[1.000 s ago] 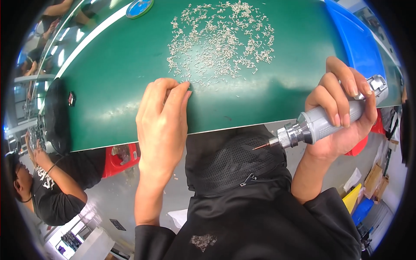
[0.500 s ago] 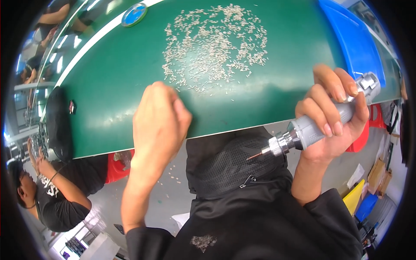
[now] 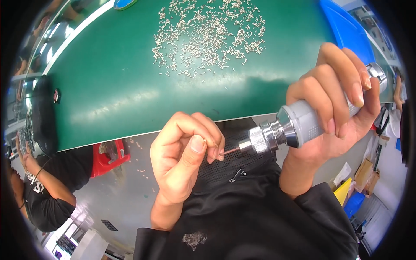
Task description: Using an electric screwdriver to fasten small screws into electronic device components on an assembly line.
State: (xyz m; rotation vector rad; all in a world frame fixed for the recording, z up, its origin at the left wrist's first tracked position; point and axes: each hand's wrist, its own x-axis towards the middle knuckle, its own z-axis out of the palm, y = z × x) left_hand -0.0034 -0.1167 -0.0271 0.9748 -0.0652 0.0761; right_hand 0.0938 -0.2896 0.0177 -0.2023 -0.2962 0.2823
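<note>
My right hand [image 3: 333, 99] is wrapped round a grey electric screwdriver [image 3: 305, 123] with a chrome collar. Its thin copper-coloured bit [image 3: 231, 151] points left, and the tip reaches the fingertips of my left hand [image 3: 184, 151]. That hand is closed in a pinch, palm turned up, with a tiny pale piece [image 3: 204, 141] showing at the thumb tip. Both hands are in front of the table's near edge, over my lap. Many small, short, pale metal pieces [image 3: 203, 39] lie scattered on the green tabletop [image 3: 108, 91].
A blue tray [image 3: 344, 28] stands at the table's far right, and part of a round blue-lidded tin [image 3: 123, 3] shows at the far left. A black elongated case [image 3: 44, 115] lies at the left end. Beyond it sits another person [image 3: 50, 190] near a red stool [image 3: 108, 160].
My left hand has come down from over the tabletop, turned palm up, and moved right to the bit's tip. The screwdriver has shifted left towards it. The whole view has shifted slightly.
</note>
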